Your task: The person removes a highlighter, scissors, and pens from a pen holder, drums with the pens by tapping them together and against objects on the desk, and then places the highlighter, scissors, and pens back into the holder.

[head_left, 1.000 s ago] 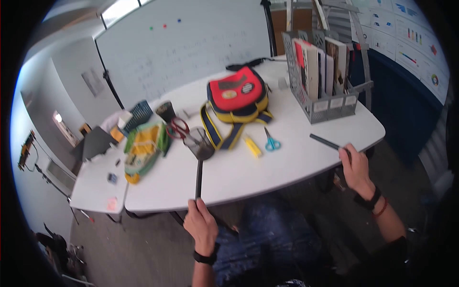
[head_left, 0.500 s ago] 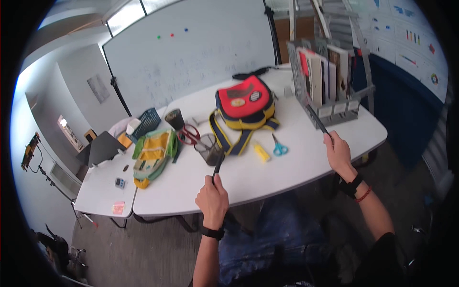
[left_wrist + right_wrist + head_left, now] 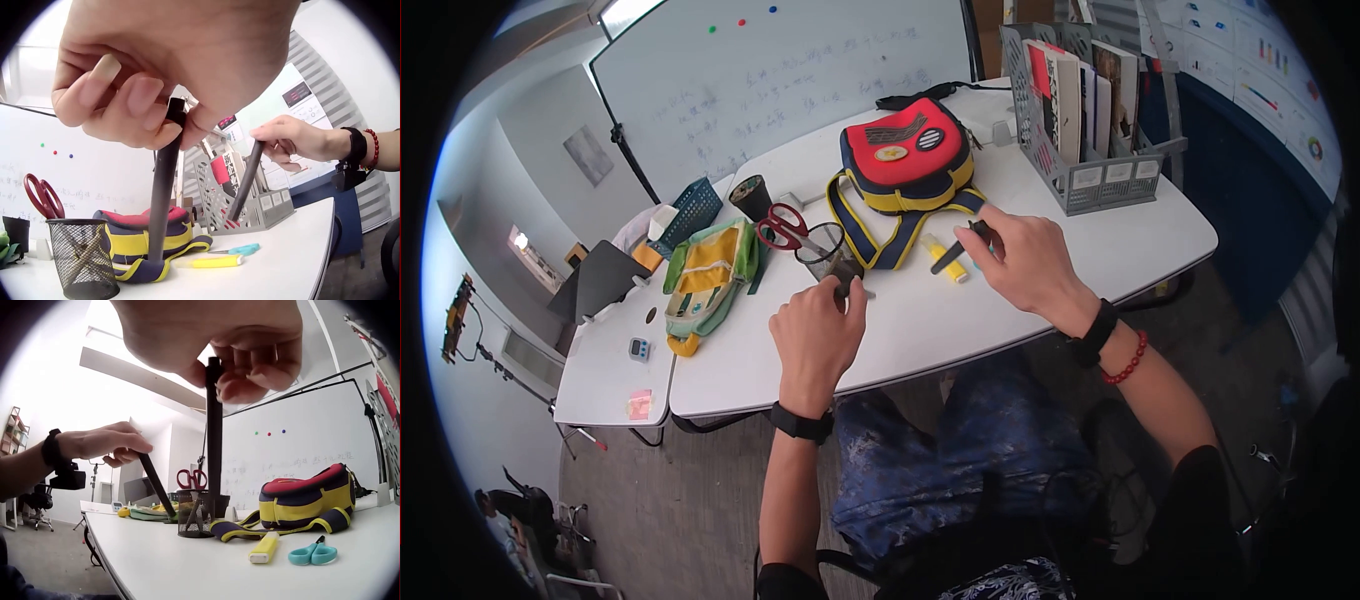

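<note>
Head: the left hand [image 3: 812, 340] and right hand [image 3: 1028, 265] each pinched a dark rod over the table [image 3: 920, 345], the left nearer the mesh cup [image 3: 818, 262].

Left wrist: the left rod [image 3: 161, 200] slanted steeply below curled fingers; red scissors [image 3: 45, 201] stood in the cup.

Right wrist: the right rod [image 3: 214, 431] hung near-upright from gripping fingers.

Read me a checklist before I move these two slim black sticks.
1. Left hand gripping its stick: ok.
2. Right hand gripping the other stick: ok.
3. Black wire-mesh cup standing upright: ok.
4. Red-handled metal scissors inside the cup: ok.
5. Small teal-handled scissors put away: not ok, lying on the white tabletop.
6. Left stick's lower tip clear of the cup: cannot tell.
</note>
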Demonstrator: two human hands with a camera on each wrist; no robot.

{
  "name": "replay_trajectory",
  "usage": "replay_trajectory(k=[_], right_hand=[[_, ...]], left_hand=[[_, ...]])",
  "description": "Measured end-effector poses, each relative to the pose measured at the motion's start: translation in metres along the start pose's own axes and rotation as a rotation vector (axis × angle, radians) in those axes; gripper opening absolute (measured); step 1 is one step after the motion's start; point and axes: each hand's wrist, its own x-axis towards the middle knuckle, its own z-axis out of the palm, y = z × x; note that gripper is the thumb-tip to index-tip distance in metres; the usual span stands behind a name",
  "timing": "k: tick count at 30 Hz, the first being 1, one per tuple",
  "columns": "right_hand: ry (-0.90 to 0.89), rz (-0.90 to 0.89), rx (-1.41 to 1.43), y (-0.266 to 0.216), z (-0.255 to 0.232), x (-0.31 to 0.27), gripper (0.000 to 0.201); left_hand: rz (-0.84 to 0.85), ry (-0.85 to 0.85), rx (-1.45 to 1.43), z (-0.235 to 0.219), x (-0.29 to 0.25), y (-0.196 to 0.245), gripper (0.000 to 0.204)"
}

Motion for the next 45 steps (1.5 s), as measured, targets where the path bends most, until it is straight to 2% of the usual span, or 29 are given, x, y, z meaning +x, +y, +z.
replay_trajectory(k=[3, 5, 6, 7, 8, 9, 10, 12, 13, 15, 16, 18, 19, 21, 23, 25, 26, 29, 31, 33, 35, 38, 39, 41, 42, 44, 45], right_hand=[[-0.031, -0.030, 0.035, 0.011, 0.031, -0.004, 0.031], [-0.166, -0.012, -0.176, 0.019, 0.057, -0.004, 0.029], [-0.163, 0.014, -0.089, 0.017, 0.063, -0.001, 0.028], [-0.153, 0.012, -0.054, 0.012, 0.064, 0.003, 0.025], [-0.064, -0.044, 0.005, 0.020, 0.075, 0.005, 0.023], [-0.088, -0.034, 0.029, 0.016, 0.074, 0.010, 0.021], [-0.030, -0.096, 0.046, 0.016, 0.080, 0.015, 0.020], [0.042, -0.219, 0.120, 0.051, 0.103, 0.028, 0.026], [0.169, -0.414, 0.044, 0.075, 0.123, 0.037, 0.029], [-0.197, -0.225, 0.070, 0.026, 0.095, 0.039, 0.032], [-0.213, -0.226, 0.068, 0.025, 0.102, 0.041, 0.032], [-0.111, -0.392, 0.156, 0.026, 0.111, 0.038, 0.029], [-0.114, -0.388, 0.158, 0.025, 0.106, 0.036, 0.029], [-0.298, -0.186, 0.265, 0.005, 0.100, 0.027, 0.027], [-0.243, -0.225, 0.295, 0.007, 0.113, 0.022, 0.025], [-0.261, -0.243, 0.402, -0.006, 0.110, 0.023, 0.023], [-0.311, -0.234, 0.398, -0.012, 0.106, 0.023, 0.021], [-0.302, -0.234, 0.415, -0.009, 0.111, 0.016, 0.019], [-0.356, -0.197, 0.409, -0.004, 0.104, 0.005, 0.019], [-0.302, -0.198, 0.361, 0.005, 0.106, -0.012, 0.020], [-0.289, -0.246, 0.362, -0.007, 0.098, -0.023, 0.021], [-0.247, -0.372, 0.403, -0.015, 0.092, -0.026, 0.024], [-0.250, -0.372, 0.402, -0.022, 0.086, -0.024, 0.024], [-0.363, -0.295, 0.398, -0.038, 0.074, -0.022, 0.027], [-0.364, -0.295, 0.394, -0.036, 0.076, -0.022, 0.027], [-0.223, -0.305, 0.378, -0.024, 0.087, -0.023, 0.028], [-0.224, -0.302, 0.373, -0.015, 0.091, -0.021, 0.028]], left_hand=[[0.030, -0.026, -0.007, 0.022, 0.000, -0.011, 0.039], [0.029, -0.096, -0.049, 0.051, -0.002, -0.024, 0.036], [-0.015, -0.163, -0.070, 0.053, -0.001, -0.024, 0.033], [0.042, -0.086, -0.164, 0.059, -0.002, -0.028, 0.031], [0.022, -0.019, -0.201, 0.068, 0.001, -0.029, 0.028], [0.054, 0.149, -0.349, 0.078, 0.003, -0.028, 0.025], [0.043, 0.121, -0.373, 0.072, 0.008, -0.024, 0.023], [0.003, 0.257, -0.347, 0.085, 0.017, -0.016, 0.023], [-0.020, 0.128, -0.349, 0.084, 0.020, -0.020, 0.023], [0.002, 0.296, -0.307, 0.083, 0.018, -0.020, 0.025], [-0.013, 0.291, -0.313, 0.081, 0.020, -0.021, 0.025], [-0.017, 0.226, -0.312, 0.078, 0.021, -0.018, 0.024], [-0.019, 0.221, -0.312, 0.080, 0.019, -0.011, 0.024], [0.000, 0.251, -0.301, 0.080, 0.015, -0.010, 0.023], [-0.023, 0.244, -0.314, 0.077, 0.010, -0.011, 0.023], [-0.045, 0.240, -0.324, 0.071, 0.005, -0.013, 0.023], [-0.054, 0.246, -0.334, 0.063, -0.001, -0.015, 0.021], [-0.071, 0.265, -0.396, 0.047, -0.024, -0.026, 0.020], [-0.152, 0.345, -0.444, 0.036, -0.049, -0.028, 0.022], [-0.187, 0.315, -0.484, 0.043, -0.074, -0.029, 0.023], [-0.220, 0.287, -0.527, 0.042, -0.084, -0.028, 0.024], [-0.124, 0.285, -0.454, 0.034, -0.080, -0.020, 0.026], [-0.125, 0.285, -0.456, 0.029, -0.073, -0.016, 0.026], [-0.039, 0.283, -0.388, 0.023, -0.058, -0.008, 0.025], [0.013, 0.291, -0.361, 0.024, -0.050, -0.005, 0.026], [0.025, 0.277, -0.351, 0.023, -0.041, 0.002, 0.028], [0.038, 0.265, -0.333, 0.023, -0.036, 0.005, 0.030]])
